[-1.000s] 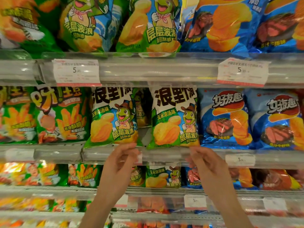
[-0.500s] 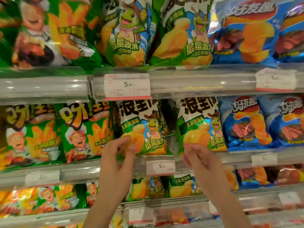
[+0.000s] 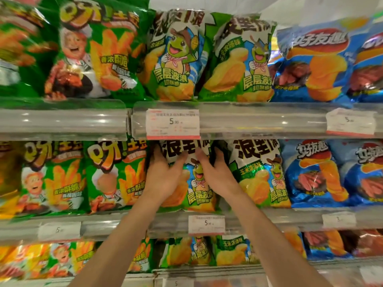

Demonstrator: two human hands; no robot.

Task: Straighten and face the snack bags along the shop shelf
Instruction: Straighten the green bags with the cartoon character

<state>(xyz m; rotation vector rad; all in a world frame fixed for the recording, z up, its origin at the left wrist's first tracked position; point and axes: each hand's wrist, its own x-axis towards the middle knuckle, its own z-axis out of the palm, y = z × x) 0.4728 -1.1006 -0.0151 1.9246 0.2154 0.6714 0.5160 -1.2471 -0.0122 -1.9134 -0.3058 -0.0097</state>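
Snack bags filled three shelf levels in front of me, and on the middle shelf (image 3: 124,222) I counted two green fry bags with the chef (image 3: 116,175), two green turtle chip bags and two blue chip bags (image 3: 315,175), with part of one more bag cut off at the far left. On the top level I could make out one full chef bag, two turtle bags (image 3: 240,59) and two blue ones, the leftmost bags being too blurred to count. Four price tags showed clearly on the rails, the nearest one (image 3: 206,224) just under my wrists. Half a second before, my hands had been down at the bottom edge of the two turtle bags, one hand to each; now both had come up and closed in on the left turtle bag (image 3: 196,183) alone, and my view had tipped upward so that the top row filled more of it. My left hand (image 3: 163,179) lay against the bag's left side with fingers reaching up behind its top corner and the thumb across the front. My right hand (image 3: 217,175) pressed the right side the same way, fingers curled round the edge into the dark gap beside the right turtle bag (image 3: 261,175). Both forearms rose steeply from below, converging, clamping the bag upright between them.
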